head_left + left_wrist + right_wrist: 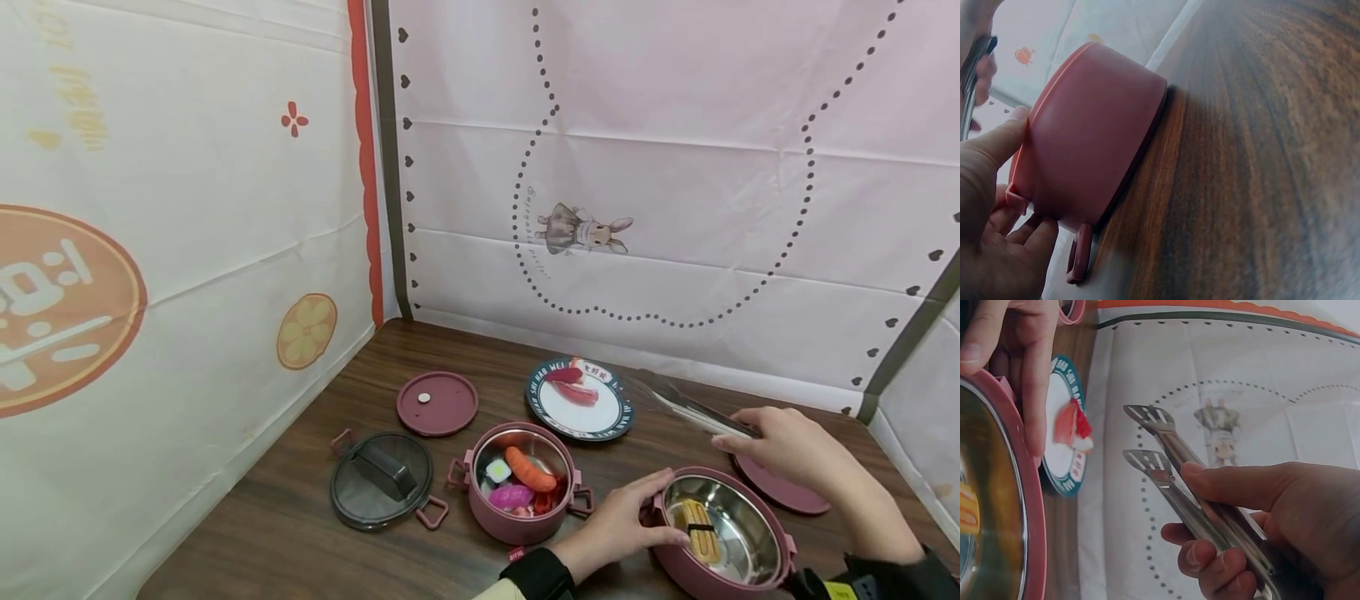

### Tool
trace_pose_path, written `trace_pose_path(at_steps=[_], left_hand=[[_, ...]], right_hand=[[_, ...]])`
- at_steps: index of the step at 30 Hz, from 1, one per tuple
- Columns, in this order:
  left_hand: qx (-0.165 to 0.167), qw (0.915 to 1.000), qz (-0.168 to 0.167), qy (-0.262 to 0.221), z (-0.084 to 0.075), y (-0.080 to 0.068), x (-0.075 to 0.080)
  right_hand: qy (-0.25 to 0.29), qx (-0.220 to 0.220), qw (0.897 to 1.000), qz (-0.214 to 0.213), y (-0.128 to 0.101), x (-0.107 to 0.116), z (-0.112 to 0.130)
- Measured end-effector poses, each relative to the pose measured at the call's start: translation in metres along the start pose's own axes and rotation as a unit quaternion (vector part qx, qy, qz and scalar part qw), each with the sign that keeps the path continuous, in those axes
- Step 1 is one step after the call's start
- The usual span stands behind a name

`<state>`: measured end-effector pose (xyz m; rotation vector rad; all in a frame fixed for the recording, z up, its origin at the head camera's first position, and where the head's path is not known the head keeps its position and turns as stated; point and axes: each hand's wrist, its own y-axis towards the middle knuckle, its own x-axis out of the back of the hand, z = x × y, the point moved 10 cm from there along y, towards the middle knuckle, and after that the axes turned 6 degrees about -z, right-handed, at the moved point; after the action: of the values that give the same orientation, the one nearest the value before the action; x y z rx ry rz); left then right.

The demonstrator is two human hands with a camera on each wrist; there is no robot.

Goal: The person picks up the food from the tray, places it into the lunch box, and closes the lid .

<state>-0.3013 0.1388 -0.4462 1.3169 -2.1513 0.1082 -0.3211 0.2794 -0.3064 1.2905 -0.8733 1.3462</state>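
Note:
My left hand (618, 525) grips the left side of a dark-pink pot (678, 571), thumb on the near rim and fingers by its side handle. Inside that pot's steel bowl lies a yellow toy food piece with a black band (702, 533). Above the pot's far right side, my right hand (798, 446) holds metal tongs (1150, 419); their slotted tips are apart with nothing between them. The tongs point left toward a blue-rimmed plate (577, 418), where reddish-pink food pieces (573, 392) lie. In the left wrist view the pot's outer wall (1091, 125) hides its contents.
Left of my left hand stands a second pink pot (517, 529) holding an orange sausage-shaped piece (529, 469) and other colourful pieces. A dark see-through lid (348, 496) lies farther left. One maroon disc (450, 417) lies behind it, another maroon disc (787, 487) under my right hand.

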Motion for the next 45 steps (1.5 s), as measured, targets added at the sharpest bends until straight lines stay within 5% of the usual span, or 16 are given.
trace_pose_path(at_steps=[12,28,36,45], left_hand=[[-0.008,0.9999,-0.003,-0.007,0.0,0.001,-0.002],[0.003,0.9995,0.014,-0.027,0.004,0.0,-0.005],[0.013,0.9982,0.024,-0.054,0.006,0.0,-0.004],[0.009,0.9984,0.016,-0.053,0.005,0.0,-0.002]], right_hand=[[-0.008,0.018,1.0,0.024,0.053,-0.018,0.014],[-0.006,0.028,0.998,0.051,0.094,-0.048,0.032],[0.022,0.012,0.996,0.087,0.105,-0.077,0.041],[0.011,0.018,0.998,0.062,0.101,-0.074,0.046]])
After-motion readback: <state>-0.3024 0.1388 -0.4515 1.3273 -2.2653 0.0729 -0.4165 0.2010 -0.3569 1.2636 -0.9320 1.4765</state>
